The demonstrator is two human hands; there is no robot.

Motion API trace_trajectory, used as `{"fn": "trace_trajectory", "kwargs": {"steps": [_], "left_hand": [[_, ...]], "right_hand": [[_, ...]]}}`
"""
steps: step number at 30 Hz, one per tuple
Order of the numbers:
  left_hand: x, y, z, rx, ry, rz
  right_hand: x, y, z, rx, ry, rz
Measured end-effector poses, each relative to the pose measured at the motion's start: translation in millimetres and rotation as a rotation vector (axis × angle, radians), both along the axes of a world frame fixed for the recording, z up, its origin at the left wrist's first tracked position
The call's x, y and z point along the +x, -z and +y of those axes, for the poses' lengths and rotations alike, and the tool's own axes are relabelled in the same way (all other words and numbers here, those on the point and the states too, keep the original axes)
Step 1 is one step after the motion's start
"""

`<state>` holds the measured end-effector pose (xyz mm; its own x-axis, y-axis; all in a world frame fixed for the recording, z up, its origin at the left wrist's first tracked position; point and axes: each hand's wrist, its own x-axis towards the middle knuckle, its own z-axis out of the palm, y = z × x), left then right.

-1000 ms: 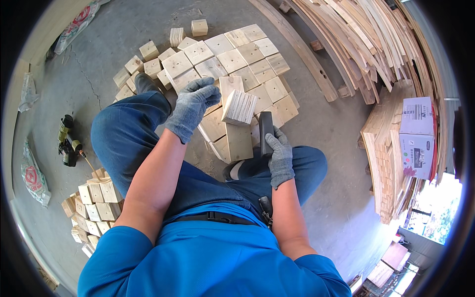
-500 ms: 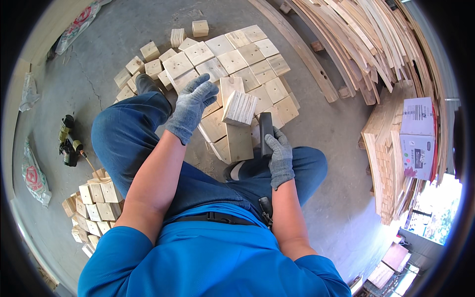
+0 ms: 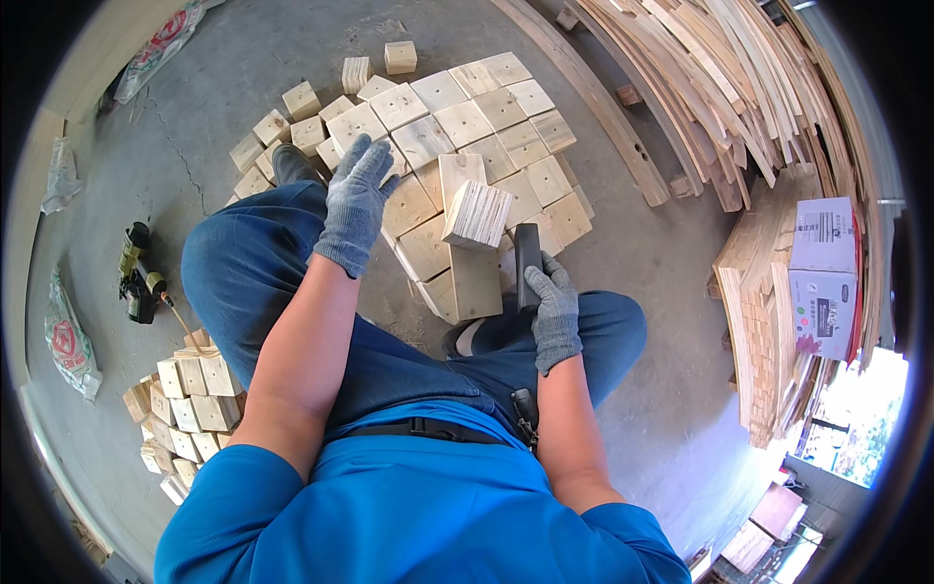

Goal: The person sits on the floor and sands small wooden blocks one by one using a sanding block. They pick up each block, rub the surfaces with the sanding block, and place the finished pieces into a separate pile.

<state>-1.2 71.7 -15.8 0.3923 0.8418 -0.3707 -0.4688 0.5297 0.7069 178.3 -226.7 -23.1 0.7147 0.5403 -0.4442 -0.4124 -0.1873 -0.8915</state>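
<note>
My left hand (image 3: 356, 204), in a grey knit glove, hovers over the near left edge of the wooden block stack (image 3: 413, 202). Its fingers are stretched apart with nothing in them. My right hand (image 3: 556, 310), gloved alike, is wrapped round a black rectangular bar (image 3: 527, 258); its exact kind does not show. Left of the bar, a block with layered, striped sides (image 3: 479, 215) sits on top of a longer wooden piece (image 3: 476, 284). The visible end of another pale wooden piece (image 3: 461, 172) shows just behind that block.
Loose wooden blocks (image 3: 302, 99) lie beyond my left foot. A smaller block pile (image 3: 201, 401) and a green-and-black power tool (image 3: 138, 277) are at my left. Long boards (image 3: 671, 78) are heaped at the far right, with a white-and-purple carton (image 3: 822, 277) on stacked wood nearer me.
My left hand has drawn slightly back to the left, away from the striped block, and its fingers have spread. My right hand keeps its hold on the black bar.
</note>
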Motion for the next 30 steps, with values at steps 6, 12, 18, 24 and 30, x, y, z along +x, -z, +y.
{"fn": "trace_trajectory", "kwargs": {"steps": [6,12,18,24,30], "left_hand": [[0,14,6,-0.088,0.128,-0.128],[-3,9,-4,0.017,0.511,-0.578],[0,-8,-10,0.042,0.622,-0.631],[0,24,2,0.052,0.353,-0.077],[12,14,-22,0.721,0.686,0.501]], "right_hand": [[3,6,-2,0.007,-0.009,-0.007],[5,10,-4,0.009,-0.001,0.002],[4,4,-2,-0.015,-0.005,-0.002],[2,3,0,0.009,-0.015,0.005],[5,8,-4,-0.008,-0.010,0.003]]}}
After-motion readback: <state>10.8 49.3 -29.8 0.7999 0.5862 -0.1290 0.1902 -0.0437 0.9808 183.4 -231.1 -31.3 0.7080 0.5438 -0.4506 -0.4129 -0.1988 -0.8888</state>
